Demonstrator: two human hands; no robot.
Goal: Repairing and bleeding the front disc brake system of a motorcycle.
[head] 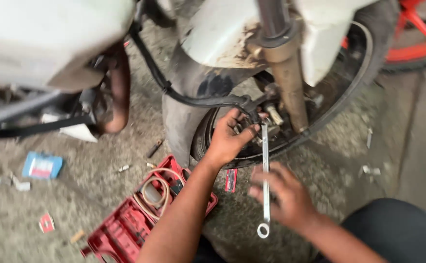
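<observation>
Steel glints in the right hand (286, 195), whose fingers are curled loosely about the middle of a long spanner (265, 180); the tool stands nearly upright, its upper end set on a fitting at the brake caliper (266, 119) and its ring end (263, 230) hanging free below the palm. The hand is blurred, so how tightly it grips cannot be told. The left hand (228, 139) is pressed against the caliper just beside the tool's top, thumb stretched toward the spanner shaft, fingers hooked over the metal parts and not closed around any loose thing. Both hands work at the hub of a motorcycle's front wheel (354, 87), under a white mudguard (217, 34) spotted with rust, beside a brown, dirty fork leg (290, 87). A black hose (183, 97) curves down from the frame to the caliper. On the gritty concrete floor (76, 195) below the left forearm lies an open red tool case (125, 231) with a coiled tube inside. A small blue box (41, 166) and scraps of litter lie further left, and a red wheel (417, 44) shows at the upper right
</observation>
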